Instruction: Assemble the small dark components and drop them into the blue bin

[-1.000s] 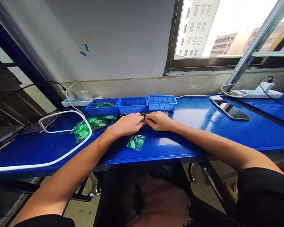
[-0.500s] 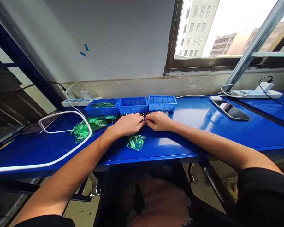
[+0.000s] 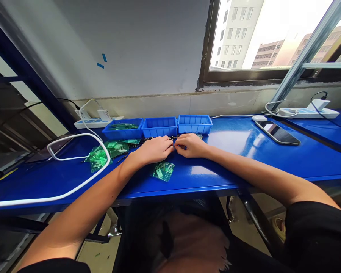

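My left hand (image 3: pixel 157 149) and my right hand (image 3: pixel 190 145) meet fingertip to fingertip over the blue table. Both are closed in a pinch around something small and dark with a golden glint; its kind is too small to make out. Just below my left hand lies a green plastic bag (image 3: pixel 163 171) with pale and dark small parts inside. Behind my hands, small dark pieces (image 3: pixel 174 137) lie in a row, partly hidden by my fingers. More green bags (image 3: pixel 98 159) are heaped to the left of my left forearm.
Three blue bins stand along the back: the left bin (image 3: pixel 122 133) holds green bags, then a middle bin (image 3: pixel 159 131) and a right bin (image 3: pixel 194 128). A white tube (image 3: pixel 74 193) loops over the table's left side. A phone (image 3: pixel 277 132) lies at right, near power strips (image 3: pixel 309 113).
My right fingers have shifted slightly at the pinch, and the small thing between my hands shows at a different angle. Everything else stays in place.
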Demonstrator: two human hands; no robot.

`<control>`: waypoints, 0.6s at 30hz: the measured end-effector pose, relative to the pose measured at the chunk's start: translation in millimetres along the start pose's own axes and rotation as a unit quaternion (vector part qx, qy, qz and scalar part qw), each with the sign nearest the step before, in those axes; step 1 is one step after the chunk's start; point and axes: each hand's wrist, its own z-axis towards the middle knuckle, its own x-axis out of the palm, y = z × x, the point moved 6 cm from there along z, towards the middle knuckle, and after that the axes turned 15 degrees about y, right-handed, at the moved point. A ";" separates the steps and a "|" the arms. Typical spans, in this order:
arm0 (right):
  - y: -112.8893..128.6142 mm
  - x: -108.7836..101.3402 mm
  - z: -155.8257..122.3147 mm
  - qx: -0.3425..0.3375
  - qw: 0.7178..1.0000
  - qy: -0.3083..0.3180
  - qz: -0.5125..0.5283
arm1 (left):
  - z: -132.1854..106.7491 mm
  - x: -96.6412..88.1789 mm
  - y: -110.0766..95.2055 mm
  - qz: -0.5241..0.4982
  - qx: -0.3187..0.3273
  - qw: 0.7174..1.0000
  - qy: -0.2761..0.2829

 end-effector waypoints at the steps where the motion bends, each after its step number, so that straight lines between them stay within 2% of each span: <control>1: -0.3 -0.1 0.0 0.000 1.000 -0.003 0.001 | -0.1 0.0 0.0 0.000 -0.001 1.000 0.000; 18: 0.1 -2.2 -0.7 -0.010 1.000 -0.016 0.006 | -0.3 -0.7 -0.8 -0.011 0.010 1.000 -0.005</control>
